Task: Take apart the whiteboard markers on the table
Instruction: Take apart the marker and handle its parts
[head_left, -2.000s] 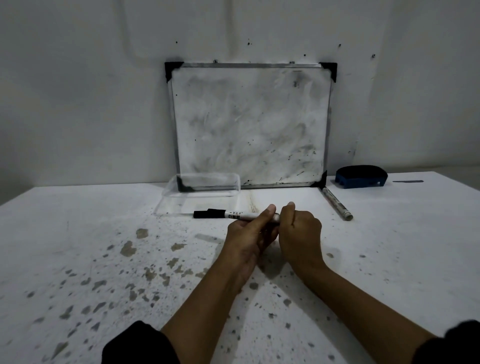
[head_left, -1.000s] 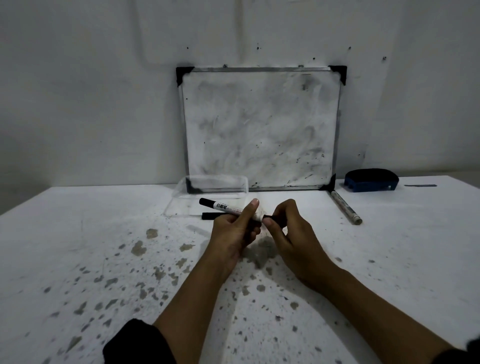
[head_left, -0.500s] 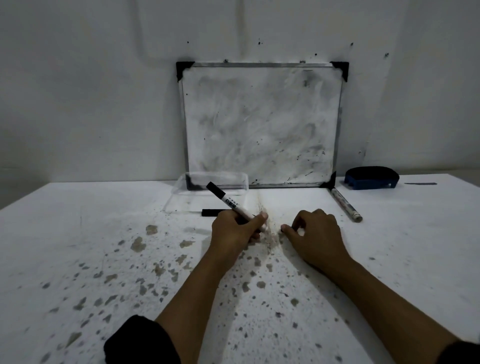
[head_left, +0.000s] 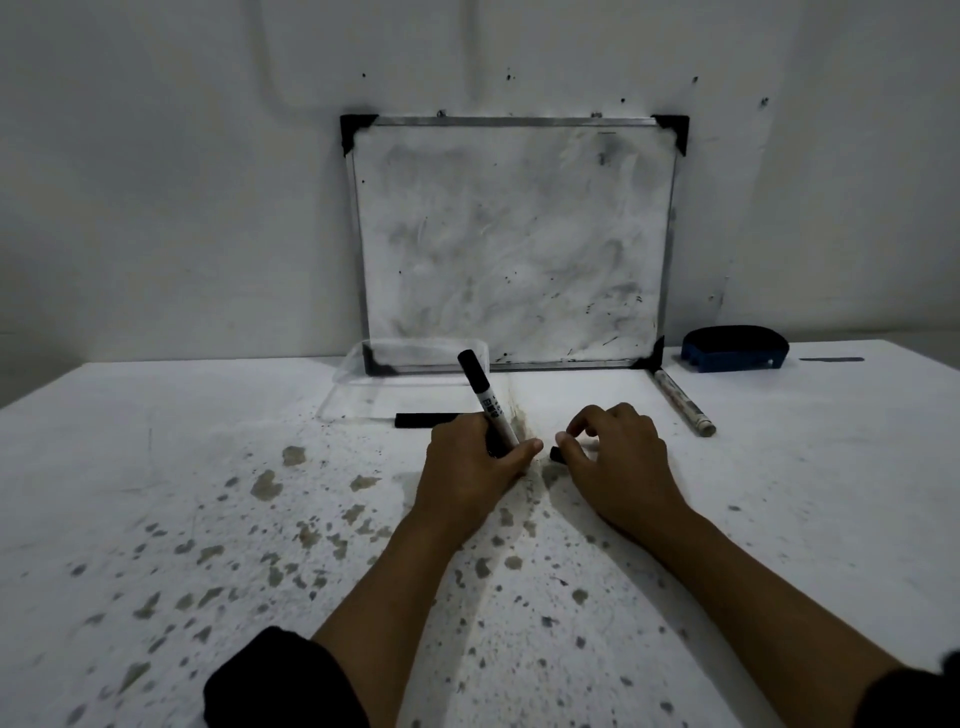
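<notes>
My left hand (head_left: 470, 462) grips a white whiteboard marker (head_left: 485, 397) with a black end, held nearly upright and leaning a little left. My right hand (head_left: 618, 457) rests low on the table just to its right, thumb and forefinger pinching a small black piece (head_left: 556, 454) at the tabletop. A black marker part (head_left: 426, 420) lies flat on the table behind my left hand. Another white marker (head_left: 683, 402), worn and grey, lies farther right near the whiteboard's corner.
A smudged whiteboard (head_left: 514, 244) leans on the wall at the back. A clear plastic tray (head_left: 363, 389) sits in front of its left corner. A blue eraser (head_left: 732, 348) lies at the back right. The white table (head_left: 208, 519) is speckled with stains.
My hands have come apart: the left tipped the marker from level to nearly upright, and the right pulled a small black piece off its end and lowered it to the table.
</notes>
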